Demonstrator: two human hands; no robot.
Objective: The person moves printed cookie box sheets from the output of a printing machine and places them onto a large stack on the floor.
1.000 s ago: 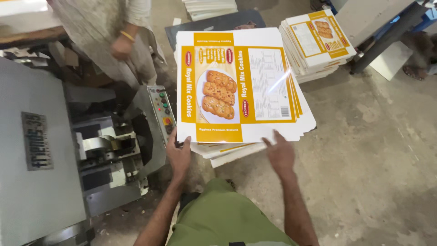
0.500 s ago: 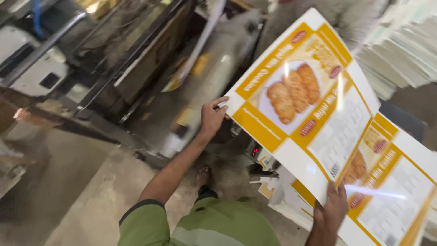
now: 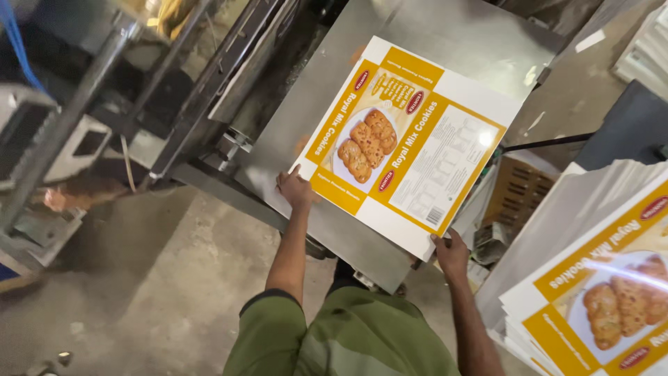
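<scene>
Glossy card, white with yellow bands, small red ovals and a photo of golden cookies: the sheet (image 3: pixel 407 143) is a flat, unfolded carton blank, with a block of fine print on its white panel and glare on its surface. It lies tilted over a grey metal plate (image 3: pixel 445 28) of the machine (image 3: pixel 209 83). Left hand (image 3: pixel 296 188) pinches the near left corner, fingers closed on the edge. Right hand (image 3: pixel 452 252) clamps the near right corner from below. Another stack (image 3: pixel 598 292) of the same printed sheets sits at lower right, above a concrete floor (image 3: pixel 160 278).
</scene>
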